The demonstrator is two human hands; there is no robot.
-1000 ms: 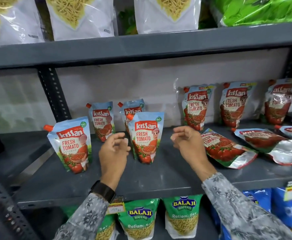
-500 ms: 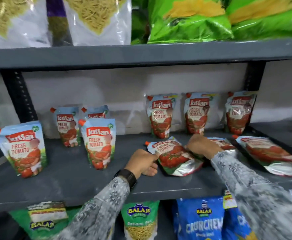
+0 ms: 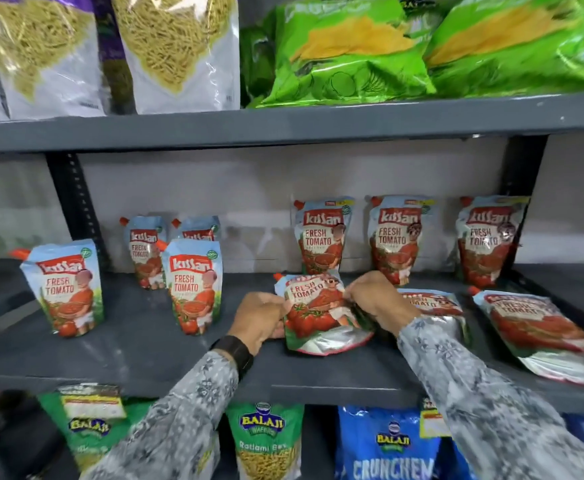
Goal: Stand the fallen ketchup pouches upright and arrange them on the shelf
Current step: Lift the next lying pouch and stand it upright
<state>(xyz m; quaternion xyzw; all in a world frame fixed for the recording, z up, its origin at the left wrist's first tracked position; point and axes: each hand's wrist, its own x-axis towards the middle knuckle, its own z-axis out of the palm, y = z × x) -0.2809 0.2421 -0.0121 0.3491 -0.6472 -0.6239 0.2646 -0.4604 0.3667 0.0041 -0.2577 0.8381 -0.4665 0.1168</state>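
While both of my hands are closed on one ketchup pouch [image 3: 320, 311], left hand [image 3: 261, 315] gripping its left edge and right hand [image 3: 377, 301] its right edge, the pouch is tilted with its top raised toward the back wall [image 3: 249, 188] and its silver base resting on the shelf [image 3: 145, 355]; I judge this two-sided hold serves to pivot it onto that base without the soft body buckling. Counted on this shelf: seven pouches upright, one mid-lift, two lying flat. Three uprights [image 3: 321, 237] lean against the back wall behind the held pouch; four uprights [image 3: 193, 285] stand to its left, two forward, two behind. Both flat pouches [image 3: 540, 327] lie to its right, the nearer [image 3: 432, 303] partly hidden under my right wrist, so three pouches remain to be stood up
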